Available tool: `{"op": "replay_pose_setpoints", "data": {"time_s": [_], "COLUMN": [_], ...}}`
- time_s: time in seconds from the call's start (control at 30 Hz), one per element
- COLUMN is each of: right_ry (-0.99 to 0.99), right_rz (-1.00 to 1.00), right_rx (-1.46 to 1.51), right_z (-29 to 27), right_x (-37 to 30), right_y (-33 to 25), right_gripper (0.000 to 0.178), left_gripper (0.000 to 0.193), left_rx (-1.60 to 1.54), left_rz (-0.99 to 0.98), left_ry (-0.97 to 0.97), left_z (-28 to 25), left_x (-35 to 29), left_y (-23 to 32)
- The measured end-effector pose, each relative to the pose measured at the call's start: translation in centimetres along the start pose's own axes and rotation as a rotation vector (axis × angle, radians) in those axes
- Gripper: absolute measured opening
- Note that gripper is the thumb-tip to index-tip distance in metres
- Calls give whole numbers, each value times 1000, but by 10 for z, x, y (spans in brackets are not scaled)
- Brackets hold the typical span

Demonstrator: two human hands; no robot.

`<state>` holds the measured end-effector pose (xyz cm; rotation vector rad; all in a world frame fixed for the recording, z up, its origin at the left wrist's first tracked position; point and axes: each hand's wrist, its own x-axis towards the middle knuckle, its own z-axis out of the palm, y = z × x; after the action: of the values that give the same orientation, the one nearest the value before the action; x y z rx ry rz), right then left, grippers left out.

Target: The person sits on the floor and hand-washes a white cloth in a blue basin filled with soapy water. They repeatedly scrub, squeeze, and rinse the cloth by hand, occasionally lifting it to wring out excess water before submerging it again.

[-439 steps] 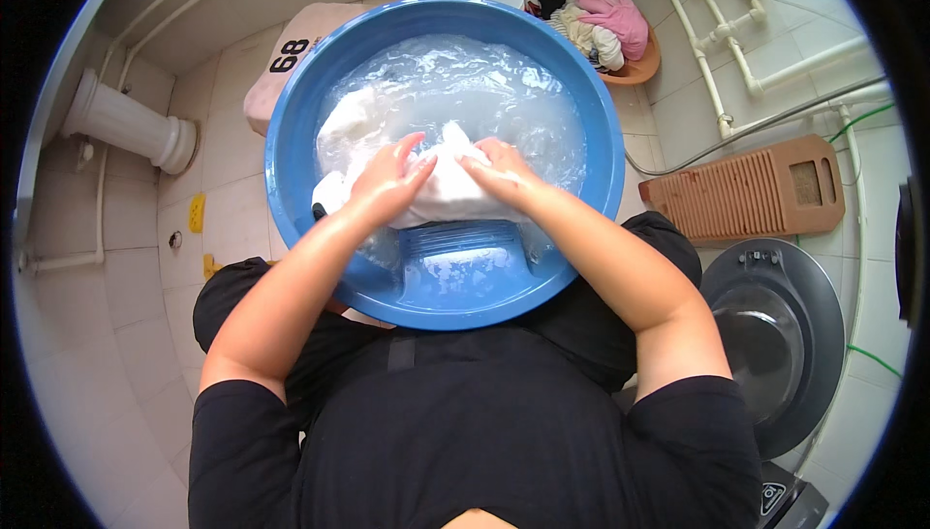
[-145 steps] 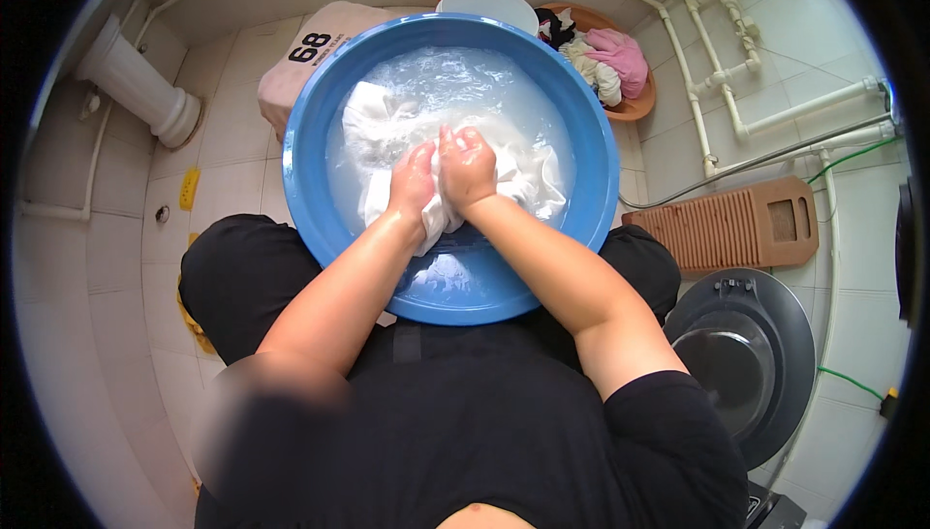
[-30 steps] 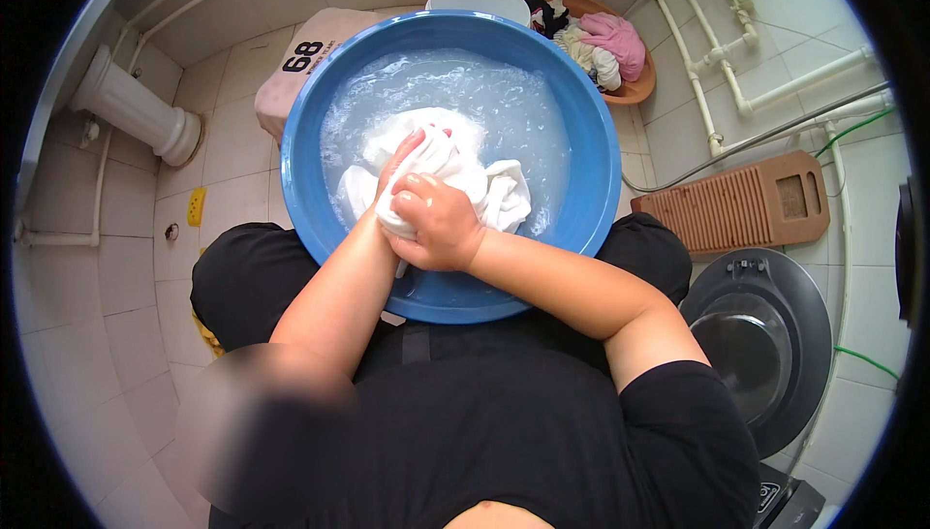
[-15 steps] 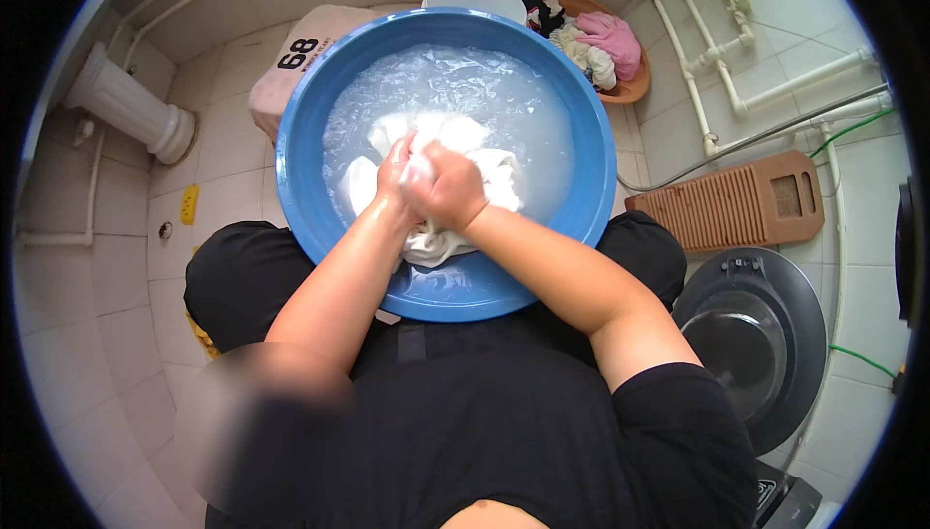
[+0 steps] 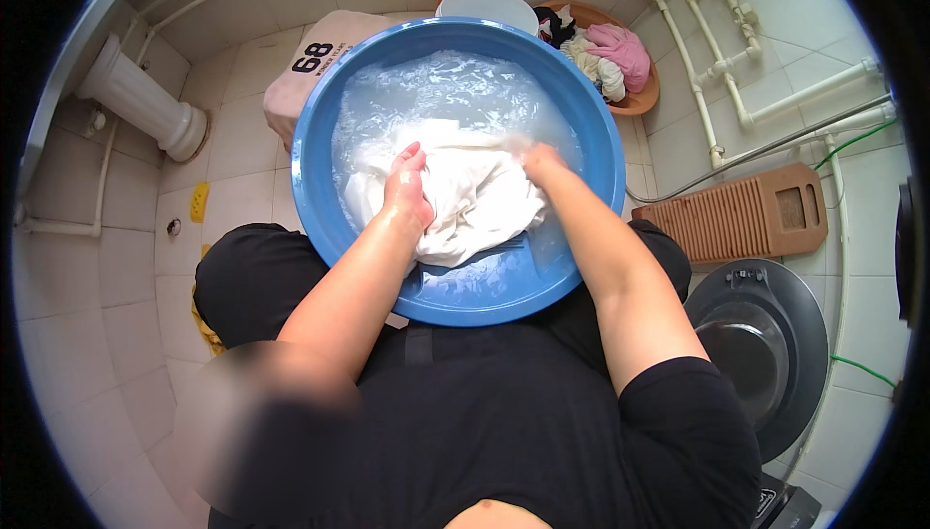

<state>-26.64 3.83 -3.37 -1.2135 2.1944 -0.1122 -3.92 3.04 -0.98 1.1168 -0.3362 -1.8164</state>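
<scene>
A wet white cloth (image 5: 480, 195), whose exact kind I cannot make out, lies bunched and partly spread in a blue basin (image 5: 455, 311) of cloudy, sudsy water. My left hand (image 5: 409, 188) is at the cloth's left side, palm turned inward against it, fingers stretched upward and slightly apart. On the far right side of the cloth, my right hand (image 5: 544, 163) is closed on its edge; motion smears the fingertips. The cloth's lower folds sink into the water, while its near edge rests by the ridged, sloping inner wall of the basin.
Behind the basin stand a pink-covered stool (image 5: 308, 69), a white round tub (image 5: 489, 8) and an orange-brown basin (image 5: 644, 101) of clothes. To the right are a brown washboard (image 5: 741, 211) and a dark grey basin (image 5: 809, 355). White pipes (image 5: 693, 78) line the walls.
My hands were pressed together over the bunched cloth and have separated. The right hand has moved right, drawing the cloth out wider between them.
</scene>
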Motion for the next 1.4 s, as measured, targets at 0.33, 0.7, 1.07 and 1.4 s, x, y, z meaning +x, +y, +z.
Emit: {"op": "replay_pose_setpoints", "data": {"time_s": [0.33, 0.7, 1.07, 1.4], "right_ry": [373, 555, 648, -394], "right_rz": [-1148, -605, -798, -438], "right_rx": [526, 543, 68, 164], "right_z": [17, 25, 6, -60], "right_x": [-155, -98, -76, -60], "right_y": [-116, -107, -67, 5], "right_gripper": [23, 23, 26, 51], "left_gripper": [39, 34, 36, 29], "left_rx": [-273, 6, 158, 1420], "left_rz": [-248, -149, -167, 121], "left_ry": [-479, -133, -303, -638], "left_z": [-5, 3, 17, 48], "left_x": [-18, -16, -44, -65], "left_y": [32, 6, 30, 59]}}
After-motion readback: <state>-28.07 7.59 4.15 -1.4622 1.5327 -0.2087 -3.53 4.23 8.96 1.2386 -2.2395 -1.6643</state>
